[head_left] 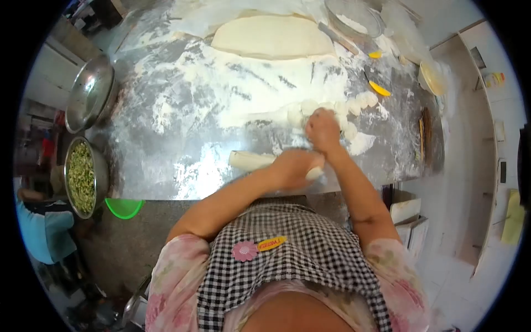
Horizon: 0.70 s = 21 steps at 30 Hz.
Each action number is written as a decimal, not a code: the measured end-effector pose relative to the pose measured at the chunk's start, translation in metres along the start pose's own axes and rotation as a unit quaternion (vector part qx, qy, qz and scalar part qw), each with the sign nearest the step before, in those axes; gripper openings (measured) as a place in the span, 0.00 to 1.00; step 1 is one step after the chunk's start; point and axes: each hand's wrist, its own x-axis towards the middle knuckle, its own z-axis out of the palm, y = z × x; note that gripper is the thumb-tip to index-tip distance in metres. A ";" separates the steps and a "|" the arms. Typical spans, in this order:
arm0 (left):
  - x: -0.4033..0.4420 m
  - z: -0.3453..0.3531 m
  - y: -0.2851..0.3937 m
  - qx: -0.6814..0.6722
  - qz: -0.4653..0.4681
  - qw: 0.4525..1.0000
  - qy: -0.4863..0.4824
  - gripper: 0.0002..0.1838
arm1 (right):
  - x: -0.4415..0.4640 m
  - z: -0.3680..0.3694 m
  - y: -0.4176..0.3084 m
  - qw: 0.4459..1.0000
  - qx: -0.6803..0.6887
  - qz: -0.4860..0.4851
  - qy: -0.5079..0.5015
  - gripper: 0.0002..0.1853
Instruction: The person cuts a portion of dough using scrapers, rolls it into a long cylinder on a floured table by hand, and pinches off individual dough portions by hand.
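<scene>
The head-worn camera sits above the wearer's chest and faces forward and steeply down. The checked apron point(290, 252) occupies the lower centre at close range. The left hand point(297, 169) and right hand point(323, 131) lie near mid-view, within arm's length of the body. The worktable point(160, 133) is viewed from above, its near edge crossing below the hands; the dough sheet point(274, 37) lies toward its far side. The field is very wide, with curved dark borders, and includes floor point(119, 249) at left and pale tiles point(451, 221) at right.
</scene>
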 end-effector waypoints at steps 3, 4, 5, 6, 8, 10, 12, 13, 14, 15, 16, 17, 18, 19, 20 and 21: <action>0.014 -0.003 -0.015 0.111 0.070 0.985 0.112 0.25 | 0.013 -0.008 0.016 0.978 0.178 0.070 0.080 0.06; 0.011 0.011 -0.027 0.142 0.097 0.972 0.161 0.26 | -0.006 -0.015 0.007 0.915 0.333 0.226 0.030 0.07; 0.008 0.024 -0.038 0.175 0.082 0.963 0.189 0.28 | -0.020 -0.019 0.001 0.804 0.468 0.367 -0.015 0.08; 0.004 0.035 -0.049 0.210 0.069 0.950 0.221 0.30 | -0.033 -0.013 -0.002 0.779 0.495 0.383 -0.044 0.09; 0.003 0.043 -0.062 0.232 0.043 0.948 0.215 0.33 | -0.056 0.008 -0.008 0.722 0.548 0.410 -0.102 0.12; 0.005 0.039 -0.069 0.207 0.020 0.968 0.139 0.34 | -0.036 -0.016 -0.020 0.649 0.590 0.469 -0.101 0.11; -0.003 0.023 -0.069 0.096 0.088 0.973 0.189 0.36 | -0.016 -0.029 -0.017 0.600 0.604 0.521 -0.053 0.11; -0.008 0.015 -0.065 0.038 0.121 0.969 0.213 0.37 | -0.016 -0.027 -0.011 0.585 0.625 0.510 -0.080 0.11; -0.010 0.011 -0.061 0.071 0.126 0.961 0.238 0.37 | -0.021 -0.021 -0.002 0.569 0.645 0.500 -0.106 0.11; -0.013 0.009 -0.057 0.103 0.130 0.951 0.262 0.36 | -0.019 -0.022 -0.003 0.552 0.663 0.489 -0.132 0.12; -0.015 0.009 -0.055 0.134 0.134 0.938 0.289 0.36 | -0.022 -0.021 -0.010 0.529 0.675 0.496 -0.135 0.12; -0.013 0.012 -0.054 0.115 0.091 0.950 0.276 0.37 | -0.024 -0.017 -0.023 0.507 0.686 0.502 -0.140 0.12; -0.009 0.015 -0.052 0.096 0.047 0.959 0.262 0.37 | -0.022 -0.015 -0.033 0.485 0.697 0.508 -0.146 0.11; -0.008 0.017 -0.052 0.076 0.003 0.966 0.246 0.38 | -0.015 -0.015 -0.037 0.497 0.679 0.518 -0.156 0.12; -0.007 0.014 -0.054 0.035 -0.039 0.970 0.238 0.38 | -0.006 -0.018 -0.037 0.550 0.663 0.475 -0.181 0.13; -0.006 0.005 -0.052 -0.007 -0.080 0.970 0.230 0.38 | 0.005 -0.027 -0.037 0.602 0.642 0.428 -0.206 0.13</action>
